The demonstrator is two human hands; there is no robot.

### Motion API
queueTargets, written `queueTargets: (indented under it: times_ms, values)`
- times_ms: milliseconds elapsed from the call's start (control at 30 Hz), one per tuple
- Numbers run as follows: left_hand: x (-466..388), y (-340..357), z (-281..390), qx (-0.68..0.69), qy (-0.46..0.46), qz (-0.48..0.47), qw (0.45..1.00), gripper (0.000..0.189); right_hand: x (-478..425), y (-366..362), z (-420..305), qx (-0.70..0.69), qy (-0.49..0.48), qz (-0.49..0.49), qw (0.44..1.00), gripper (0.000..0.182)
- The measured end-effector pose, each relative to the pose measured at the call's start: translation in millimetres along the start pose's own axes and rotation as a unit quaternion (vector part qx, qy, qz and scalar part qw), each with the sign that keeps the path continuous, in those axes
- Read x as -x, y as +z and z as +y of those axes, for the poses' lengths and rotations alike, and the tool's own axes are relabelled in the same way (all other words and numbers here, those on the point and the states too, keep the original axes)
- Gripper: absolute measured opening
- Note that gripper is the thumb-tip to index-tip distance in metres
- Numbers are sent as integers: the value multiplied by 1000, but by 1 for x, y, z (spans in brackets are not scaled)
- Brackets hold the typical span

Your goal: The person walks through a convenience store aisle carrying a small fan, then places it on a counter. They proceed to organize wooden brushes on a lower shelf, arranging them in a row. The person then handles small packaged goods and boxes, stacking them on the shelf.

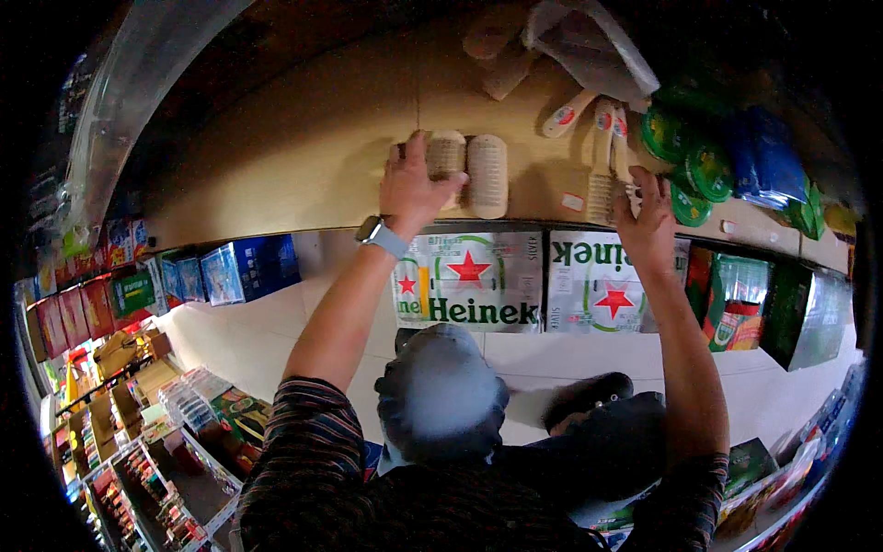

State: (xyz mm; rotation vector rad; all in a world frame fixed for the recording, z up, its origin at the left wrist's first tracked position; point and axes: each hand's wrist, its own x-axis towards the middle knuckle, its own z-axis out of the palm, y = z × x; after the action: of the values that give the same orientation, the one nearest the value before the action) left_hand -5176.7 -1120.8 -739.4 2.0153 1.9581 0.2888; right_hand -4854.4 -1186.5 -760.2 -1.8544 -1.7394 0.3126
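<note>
On the wooden shelf board (296, 165), two oblong cream scrubbing brushes lie side by side. My left hand (417, 186) is around the left brush (447, 153), fingers along its left side and thumb across its near end. The right brush (488, 176) lies just beyond the thumb. My right hand (648, 221) has its thumb and fingers about the head of a long-handled cream brush (621, 148), partly hidden by the fingers. A similar long-handled brush (601, 159) lies left of it, and another handle (569, 116) slants out from under clear plastic wrapping (586, 52).
Green round tubs (707, 169) and blue packages (766, 159) stand right of my right hand. A small label (572, 201) lies near the shelf edge. Below are Heineken cartons (476, 283), with blue boxes (252, 269) to the left. A person's capped head (441, 386) is beneath my arms.
</note>
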Motion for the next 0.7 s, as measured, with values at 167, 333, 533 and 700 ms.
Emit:
queueTargets:
  times_ms: [167,333,533,700]
  values:
    - [7,13,-33,-23,-4,-18,1000,78,-10,-2,-46,-70,-32,-17,997,36]
    - [2,1,-60,507,-143,-128,841,55,-9,2,-55,-140,41,-84,986,30]
    - [30,-24,-51,868,-215,-224,387,51,-4,10,-66,-198,100,-153,963,28]
    - [35,-25,-47,885,-200,-241,345,50,1,34,-72,-170,6,-150,974,36]
